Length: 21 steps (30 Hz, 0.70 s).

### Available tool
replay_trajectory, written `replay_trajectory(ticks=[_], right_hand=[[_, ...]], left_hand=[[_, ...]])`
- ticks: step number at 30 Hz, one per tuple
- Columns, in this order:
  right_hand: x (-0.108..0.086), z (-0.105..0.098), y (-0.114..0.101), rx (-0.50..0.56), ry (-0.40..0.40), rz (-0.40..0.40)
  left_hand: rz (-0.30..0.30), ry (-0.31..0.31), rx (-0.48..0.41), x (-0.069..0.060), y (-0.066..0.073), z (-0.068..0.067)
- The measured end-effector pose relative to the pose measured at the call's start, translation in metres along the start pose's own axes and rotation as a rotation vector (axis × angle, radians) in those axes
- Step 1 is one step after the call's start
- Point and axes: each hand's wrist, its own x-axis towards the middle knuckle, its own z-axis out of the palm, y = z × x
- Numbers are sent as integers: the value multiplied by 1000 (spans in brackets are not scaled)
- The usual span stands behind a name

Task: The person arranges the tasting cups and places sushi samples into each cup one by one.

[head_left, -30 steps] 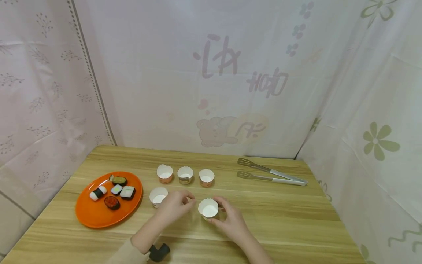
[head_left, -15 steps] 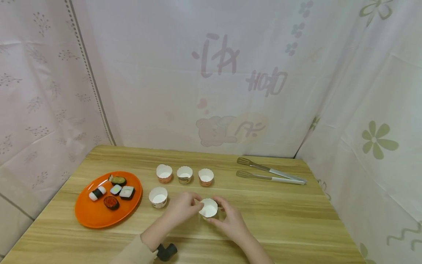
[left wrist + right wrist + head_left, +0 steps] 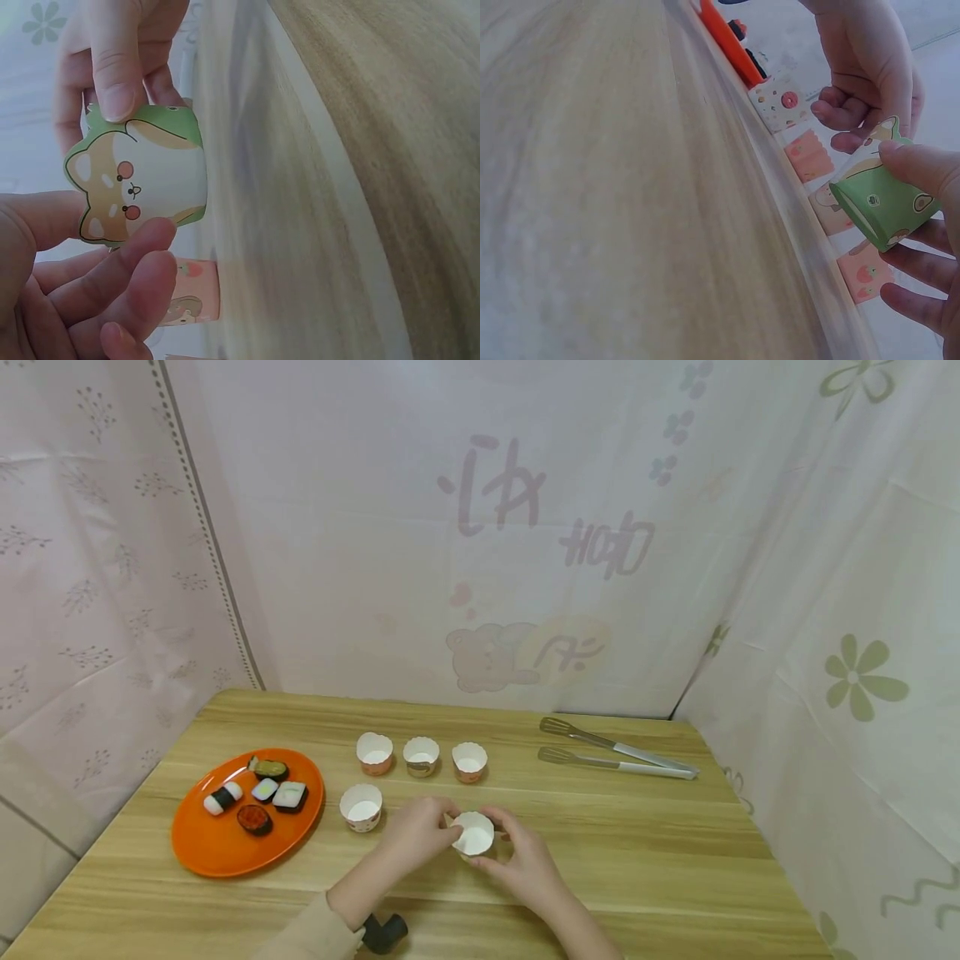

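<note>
A wood-grain table [image 3: 637,860] fills the lower part of the frame. Pale fabric hangs around it: a left drape [image 3: 75,585] with small sprigs, a back drape [image 3: 337,568] with faint pink lettering and a bear [image 3: 491,660], and a right drape [image 3: 840,585] with olive flowers. The light is soft.

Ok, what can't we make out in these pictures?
Head view: part of the black object, behind the sleeve.
Left wrist view: the rim of the pink cup, behind the left hand.
Right wrist view: the inside of the green cup, behind its wall; part of the right hand, cut off by the right edge.
</note>
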Motion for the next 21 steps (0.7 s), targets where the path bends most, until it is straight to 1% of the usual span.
replay_trajectory(ticks=[5,12,15,21], right_hand=[[0,0,0,6,2,2],[0,0,1,0,0,2],[0,1,1,2,-2,-2],[0,1,0,11,-5,-3]], left_hand=[[-8,11,13,0,0,1],[-45,-1,-26,0,3,1],[-49,2,-26,-1,4,0],[-31,19,-11,0,2,-1]])
